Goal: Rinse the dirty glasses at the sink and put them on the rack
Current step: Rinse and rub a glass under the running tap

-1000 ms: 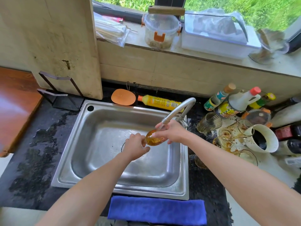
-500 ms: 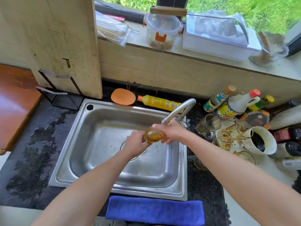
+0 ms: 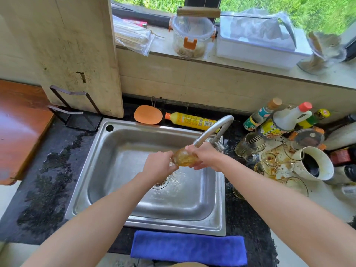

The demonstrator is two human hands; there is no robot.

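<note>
1. The glass (image 3: 184,158) is tinted amber-brown. It lies on its side in the air above the sink (image 3: 150,225), directly below the outlet of the faucet spout (image 3: 213,130).
2. The left hand (image 3: 159,167) grips the left end of the glass with its fingers curled in on it. It cannot be told whether any finger reaches inside the glass.
3. The right hand (image 3: 207,157) grips the right end. Its fingers wrap under the body and the thumb lies over the top.
4. The basin floor is wet. Rippled water lies around the drain (image 3: 163,184), which the left wrist partly covers.
5. The dirty glasses (image 3: 267,166) are clustered on a brown-spattered white surface on the counter to the right of the sink.
6. One ribbed tumbler (image 3: 250,144) at the near edge of that cluster is tilted toward the sink.
7. A white jug (image 3: 317,166) with a dark interior stands just beside the cluster.
8. Condiment bottles (image 3: 289,118) stand behind the cluster, against the wall.
9. A yellow bottle (image 3: 192,120) lies on its side behind the sink, with an orange pad (image 3: 147,114) just beside its cap.
10. A cutting board (image 3: 77,54) stands upright in a black metal stand (image 3: 77,117) at the sink's rear left corner.
11. A folded blue cloth (image 3: 188,247) lies along the counter edge, just in front of the sink.
</note>
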